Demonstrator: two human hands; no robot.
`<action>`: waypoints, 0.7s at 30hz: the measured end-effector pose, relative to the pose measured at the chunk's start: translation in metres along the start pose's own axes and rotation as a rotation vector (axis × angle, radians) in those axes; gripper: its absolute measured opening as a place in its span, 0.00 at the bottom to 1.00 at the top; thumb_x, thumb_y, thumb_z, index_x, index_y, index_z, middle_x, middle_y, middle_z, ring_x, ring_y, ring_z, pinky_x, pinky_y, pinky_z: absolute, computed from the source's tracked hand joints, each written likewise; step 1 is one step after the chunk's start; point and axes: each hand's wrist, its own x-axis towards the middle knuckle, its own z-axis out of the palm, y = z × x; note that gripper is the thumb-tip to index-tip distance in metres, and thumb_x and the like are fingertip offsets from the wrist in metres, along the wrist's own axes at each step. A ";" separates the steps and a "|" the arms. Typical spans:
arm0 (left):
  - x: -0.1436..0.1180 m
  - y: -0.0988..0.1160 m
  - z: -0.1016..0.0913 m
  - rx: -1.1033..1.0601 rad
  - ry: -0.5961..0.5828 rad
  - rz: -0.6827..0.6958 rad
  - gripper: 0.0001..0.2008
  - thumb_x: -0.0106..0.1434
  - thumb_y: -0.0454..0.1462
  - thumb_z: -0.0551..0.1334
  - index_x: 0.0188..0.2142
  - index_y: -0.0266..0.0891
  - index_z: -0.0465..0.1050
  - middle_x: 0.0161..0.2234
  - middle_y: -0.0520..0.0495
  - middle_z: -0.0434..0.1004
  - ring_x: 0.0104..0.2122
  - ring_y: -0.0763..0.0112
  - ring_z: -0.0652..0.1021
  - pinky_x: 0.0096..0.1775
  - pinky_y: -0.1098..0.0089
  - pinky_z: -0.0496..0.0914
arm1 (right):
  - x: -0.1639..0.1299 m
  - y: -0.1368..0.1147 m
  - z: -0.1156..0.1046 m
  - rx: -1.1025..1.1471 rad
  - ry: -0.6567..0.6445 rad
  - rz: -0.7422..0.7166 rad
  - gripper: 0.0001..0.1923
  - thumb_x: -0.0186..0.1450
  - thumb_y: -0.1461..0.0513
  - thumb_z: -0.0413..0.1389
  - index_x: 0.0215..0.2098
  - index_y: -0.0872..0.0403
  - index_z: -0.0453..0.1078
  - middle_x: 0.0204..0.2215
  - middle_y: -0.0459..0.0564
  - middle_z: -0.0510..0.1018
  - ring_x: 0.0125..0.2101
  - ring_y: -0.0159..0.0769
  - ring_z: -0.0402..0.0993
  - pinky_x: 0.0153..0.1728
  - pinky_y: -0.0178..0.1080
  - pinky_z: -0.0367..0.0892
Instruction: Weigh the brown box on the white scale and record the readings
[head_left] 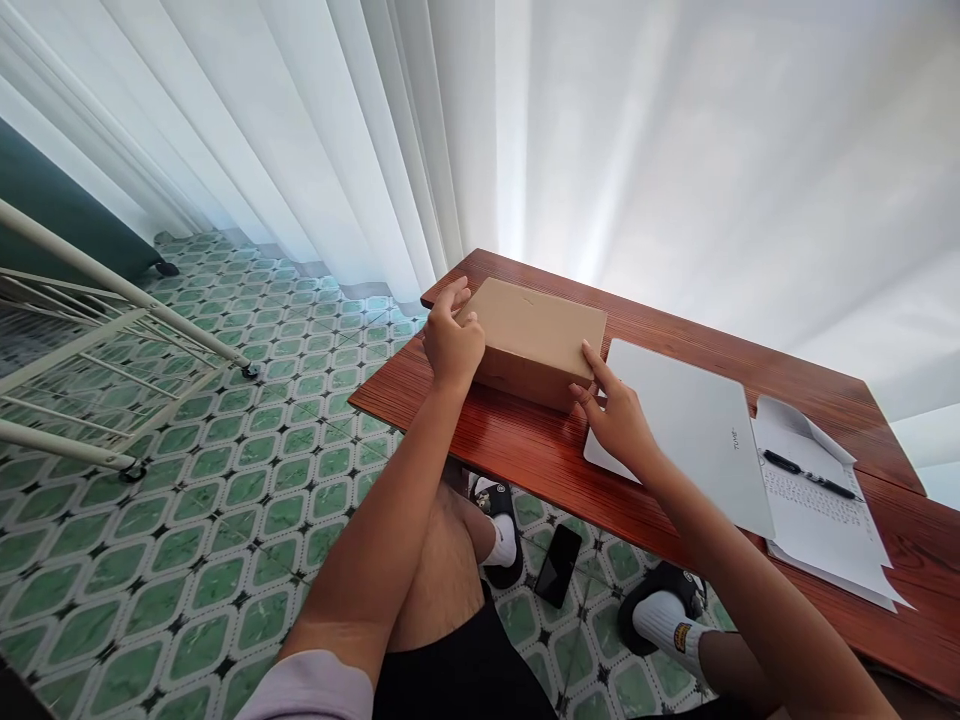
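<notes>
A closed brown cardboard box (541,322) sits at the left part of the reddish wooden table (480,425). My left hand (454,340) is against the box's left end, its fingers bent around that side and partly hidden. At the right front corner, my right hand (616,412) grips the box, one finger on the top edge and others lower on the side. Right of the box, under my right forearm, lies a flat pale grey-white laptop-like panel (682,420) with small dark lettering.
Written paper sheets (817,510) with a black pen (814,475) on them lie further right. A black phone (559,566) is on the green tiled floor (300,440) between my feet. A white wheeled metal rack (142,335) stands at left; white curtains (675,150) hang behind the table.
</notes>
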 end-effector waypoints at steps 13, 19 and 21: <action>-0.064 0.036 0.029 0.107 -0.071 0.788 0.13 0.68 0.34 0.57 0.45 0.49 0.79 0.38 0.48 0.83 0.46 0.61 0.80 0.55 0.53 0.64 | -0.042 0.015 -0.054 -0.232 0.180 -0.218 0.21 0.74 0.56 0.49 0.64 0.45 0.65 0.51 0.55 0.74 0.50 0.43 0.73 0.51 0.50 0.71; -0.097 0.040 0.048 0.170 -0.603 1.140 0.13 0.65 0.34 0.60 0.41 0.60 0.76 0.33 0.57 0.81 0.35 0.73 0.79 0.39 0.65 0.67 | -0.075 0.023 -0.093 -0.335 0.257 -0.322 0.15 0.73 0.63 0.51 0.54 0.46 0.74 0.40 0.52 0.76 0.41 0.41 0.73 0.43 0.46 0.69; -0.112 0.048 0.051 0.109 -0.585 1.353 0.16 0.64 0.35 0.61 0.45 0.64 0.73 0.34 0.59 0.80 0.34 0.75 0.78 0.37 0.67 0.66 | -0.086 0.026 -0.104 -0.341 0.243 -0.361 0.15 0.73 0.65 0.52 0.53 0.47 0.74 0.38 0.51 0.76 0.40 0.40 0.72 0.41 0.45 0.69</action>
